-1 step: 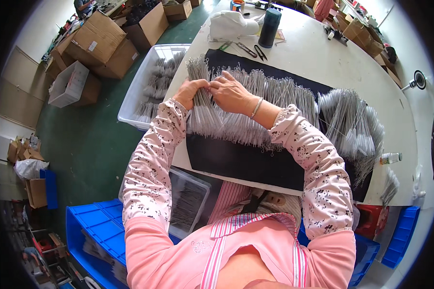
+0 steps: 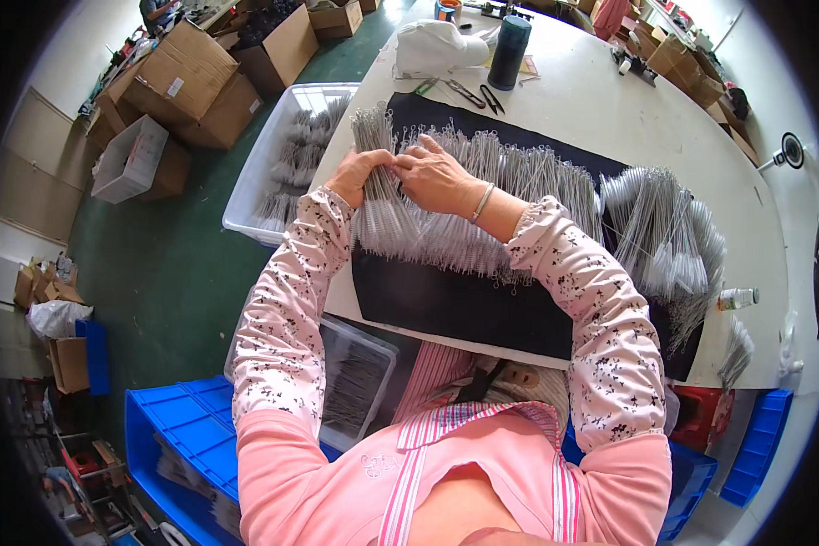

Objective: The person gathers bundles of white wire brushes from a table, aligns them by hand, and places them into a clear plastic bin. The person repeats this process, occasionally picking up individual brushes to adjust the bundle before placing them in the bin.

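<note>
- While both my hands, left hand (image 2: 359, 173) and right hand (image 2: 435, 175), meet pinching one bundle of wire brushes (image 2: 378, 205), countless more lie rightward.
- One dark flask (image 2: 508, 53) and scissors (image 2: 482, 96) sit beyond.

Row of thin wire-handled brushes (image 2: 482, 214) with white bristle ends, laid side by side across a black mat (image 2: 464, 305) on the surface, handles pointing away from the person and bristle ends toward them. At the row's left end, the left hand (image 2: 359, 173) and right hand (image 2: 432, 177) meet over the handles, fingers pinching a few.
</note>
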A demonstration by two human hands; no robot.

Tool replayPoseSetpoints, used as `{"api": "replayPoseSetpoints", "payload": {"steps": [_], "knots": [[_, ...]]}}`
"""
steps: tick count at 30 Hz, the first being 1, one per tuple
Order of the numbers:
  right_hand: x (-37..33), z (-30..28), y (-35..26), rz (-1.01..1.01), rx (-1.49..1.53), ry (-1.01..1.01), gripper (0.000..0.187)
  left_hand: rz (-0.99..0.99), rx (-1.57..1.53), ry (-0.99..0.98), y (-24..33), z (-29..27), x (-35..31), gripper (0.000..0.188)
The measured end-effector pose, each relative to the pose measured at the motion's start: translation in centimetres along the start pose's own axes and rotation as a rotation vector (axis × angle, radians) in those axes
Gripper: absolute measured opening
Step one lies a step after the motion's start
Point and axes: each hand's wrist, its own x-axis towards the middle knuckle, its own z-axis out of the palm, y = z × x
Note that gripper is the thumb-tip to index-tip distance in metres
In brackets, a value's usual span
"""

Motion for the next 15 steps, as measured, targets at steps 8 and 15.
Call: {"api": "replayPoseSetpoints", "payload": {"steps": [8,15], "knots": [[1.3,-2.0,-1.0,-0.045,0.011,0.278,0.009,0.071,-0.082,0.012,-0.3,-0.5,-1.5,0.017],[3.1,-0.1,-0.8,0.042,0.523,0.389,0.028,0.199,-0.107,0.046,-1.2,-1.2,-2.0,0.016]]}}
